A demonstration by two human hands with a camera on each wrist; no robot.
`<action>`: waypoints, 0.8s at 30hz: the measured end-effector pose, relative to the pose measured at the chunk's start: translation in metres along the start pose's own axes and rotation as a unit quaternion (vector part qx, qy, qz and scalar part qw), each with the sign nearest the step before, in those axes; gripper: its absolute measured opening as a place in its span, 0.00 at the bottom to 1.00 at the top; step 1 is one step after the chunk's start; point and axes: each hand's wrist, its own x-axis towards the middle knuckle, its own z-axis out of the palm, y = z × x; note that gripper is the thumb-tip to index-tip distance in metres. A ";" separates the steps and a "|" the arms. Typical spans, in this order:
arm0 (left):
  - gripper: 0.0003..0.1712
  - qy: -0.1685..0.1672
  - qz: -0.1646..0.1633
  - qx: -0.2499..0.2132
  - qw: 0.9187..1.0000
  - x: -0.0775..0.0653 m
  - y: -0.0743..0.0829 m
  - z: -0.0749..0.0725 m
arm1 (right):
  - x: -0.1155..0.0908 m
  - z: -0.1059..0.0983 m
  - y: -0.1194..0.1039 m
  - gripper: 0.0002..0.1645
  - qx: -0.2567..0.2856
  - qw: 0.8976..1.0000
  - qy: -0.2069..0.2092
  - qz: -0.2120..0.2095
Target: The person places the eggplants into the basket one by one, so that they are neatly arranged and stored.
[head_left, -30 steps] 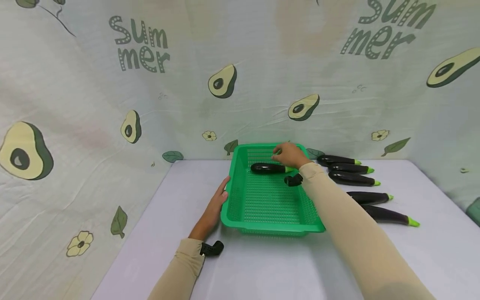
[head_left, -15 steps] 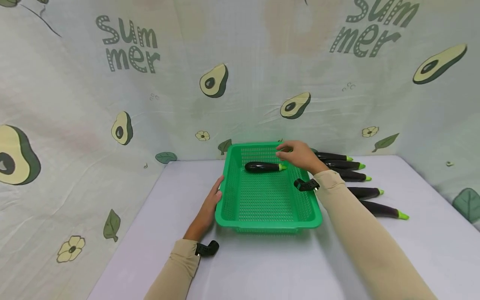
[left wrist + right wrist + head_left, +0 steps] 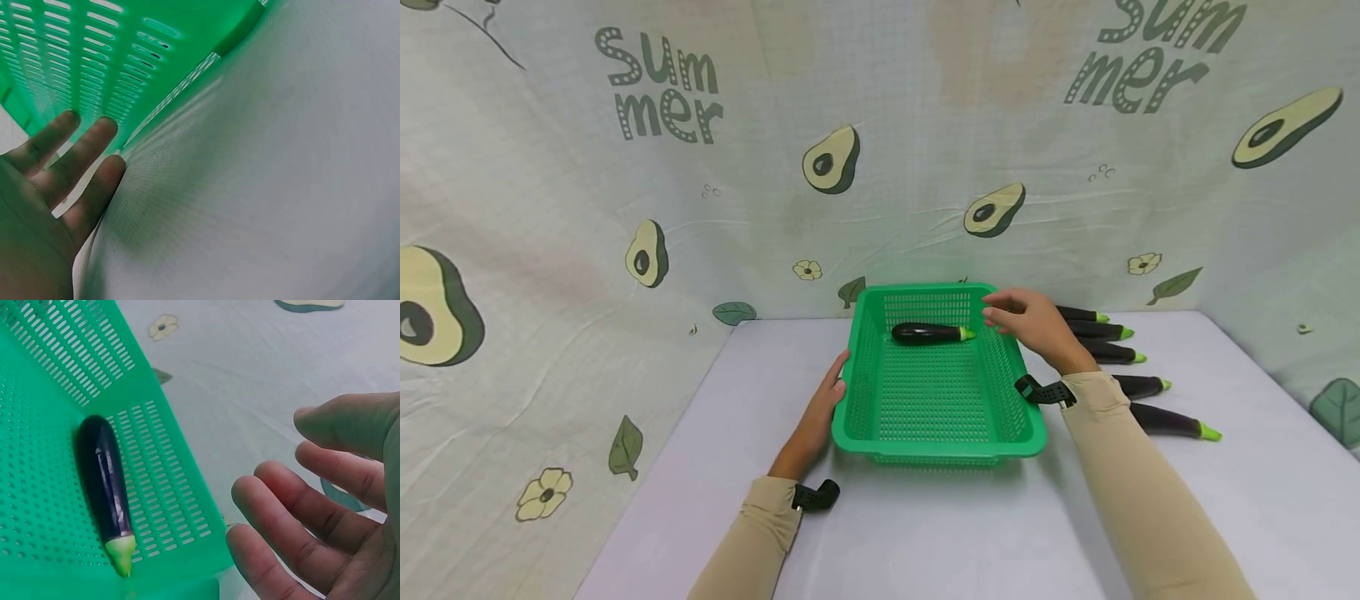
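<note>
A green plastic basket point(image 3: 940, 451) with slotted walls stands on the table. One dark eggplant point(image 3: 927, 333) with a pale green stem lies inside along the far wall, also plain in the right wrist view. My left hand point(image 3: 811, 421) rests along the basket's left side, its straight fingers point(image 3: 94, 140) right at the slotted wall. Over the far right corner of the rim is my right hand point(image 3: 1033, 325), holding nothing. Its fingers point(image 3: 269, 500) are loosely bent and spread, with the thumb apart from them.
Right of the basket, several more eggplants point(image 3: 1172, 421) lie on the white tabletop point(image 3: 925, 533), partly hidden behind my right hand and sleeve. A patterned cloth point(image 3: 895, 242) with avocado prints hangs behind the table.
My right hand has moved right, away from the eggplant in the basket and over the right rim. My left hand stays at the basket's side; the view has shifted slightly.
</note>
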 end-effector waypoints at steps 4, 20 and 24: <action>0.32 -0.005 0.002 0.001 1.000 0.000 0.001 -0.001 | -0.010 -0.002 0.002 0.31 0.008 1.000 0.014 -0.002; 0.32 -0.026 -0.007 0.022 0.999 0.001 0.003 -0.005 | -0.043 -0.008 0.005 0.29 0.053 0.996 0.065 -0.016; 0.32 -0.025 -0.011 0.020 0.999 0.001 0.001 -0.004 | -0.047 -0.012 0.008 0.28 0.062 0.996 0.070 -0.016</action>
